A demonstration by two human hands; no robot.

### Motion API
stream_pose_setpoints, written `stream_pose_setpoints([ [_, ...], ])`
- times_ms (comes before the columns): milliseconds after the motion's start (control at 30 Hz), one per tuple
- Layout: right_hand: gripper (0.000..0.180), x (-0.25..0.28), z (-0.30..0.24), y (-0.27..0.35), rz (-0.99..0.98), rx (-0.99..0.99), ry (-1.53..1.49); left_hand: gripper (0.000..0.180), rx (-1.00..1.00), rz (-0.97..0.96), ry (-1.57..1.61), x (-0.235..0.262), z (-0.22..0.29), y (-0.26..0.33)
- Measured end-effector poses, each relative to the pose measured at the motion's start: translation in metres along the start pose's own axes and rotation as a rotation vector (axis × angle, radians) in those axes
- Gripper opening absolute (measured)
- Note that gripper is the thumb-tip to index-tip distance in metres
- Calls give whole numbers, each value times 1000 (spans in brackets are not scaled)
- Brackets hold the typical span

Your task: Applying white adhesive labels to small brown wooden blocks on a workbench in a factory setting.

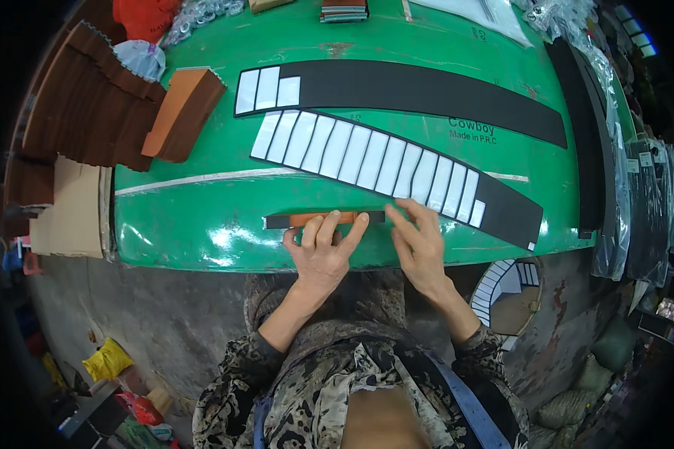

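A short black strip (277, 221) with a thin orange-brown piece (318, 218) on it lies near the front edge of the green table (202, 224). My left hand (323, 251) rests on it, fingers spread flat and pressing the orange piece down. My right hand (418, 241) lies beside it, fingertips touching the strip's right end and the edge of a long black band (502, 209) that carries a row of several white rectangular pieces (367, 157). Neither hand grips anything.
A second long black band (427, 93) with three white pieces (266, 88) lies farther back. Stacks of brown leather-like pieces (90, 105) and an orange-brown stack (183, 112) sit at the left. More black strips (588, 135) and plastic bags (644, 194) are at the right. A basket (513, 299) stands on the floor.
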State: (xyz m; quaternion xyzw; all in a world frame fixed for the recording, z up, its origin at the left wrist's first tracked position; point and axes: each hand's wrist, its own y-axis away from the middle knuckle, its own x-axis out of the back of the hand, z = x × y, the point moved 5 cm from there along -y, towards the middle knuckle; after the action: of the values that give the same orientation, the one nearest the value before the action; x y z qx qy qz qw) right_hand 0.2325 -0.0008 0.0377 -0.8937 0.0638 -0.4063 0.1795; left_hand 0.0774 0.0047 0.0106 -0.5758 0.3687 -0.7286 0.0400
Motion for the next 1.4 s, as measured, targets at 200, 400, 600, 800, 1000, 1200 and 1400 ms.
stream_pose_setpoints([
  [200,49,-7,-19,-10,-20,219,216,58,6,17,-6,5,1,-10],
  [400,51,2,-27,-3,-7,141,190,37,-32,-30,-14,10,2,-5],
  [600,49,-1,-22,-5,-174,101,67,56,-21,-20,30,12,2,0],
  [800,54,-17,-12,-2,-187,-77,-115,52,-5,-15,69,15,0,-10],
  [1000,28,-44,11,-4,-82,-695,-831,54,-15,-19,95,11,-1,-9],
  [1200,18,-48,13,5,-56,-726,-839,55,-39,-24,64,7,0,-1],
  [1400,19,-44,17,7,-10,-612,-725,58,-11,-19,118,8,-1,1],
])
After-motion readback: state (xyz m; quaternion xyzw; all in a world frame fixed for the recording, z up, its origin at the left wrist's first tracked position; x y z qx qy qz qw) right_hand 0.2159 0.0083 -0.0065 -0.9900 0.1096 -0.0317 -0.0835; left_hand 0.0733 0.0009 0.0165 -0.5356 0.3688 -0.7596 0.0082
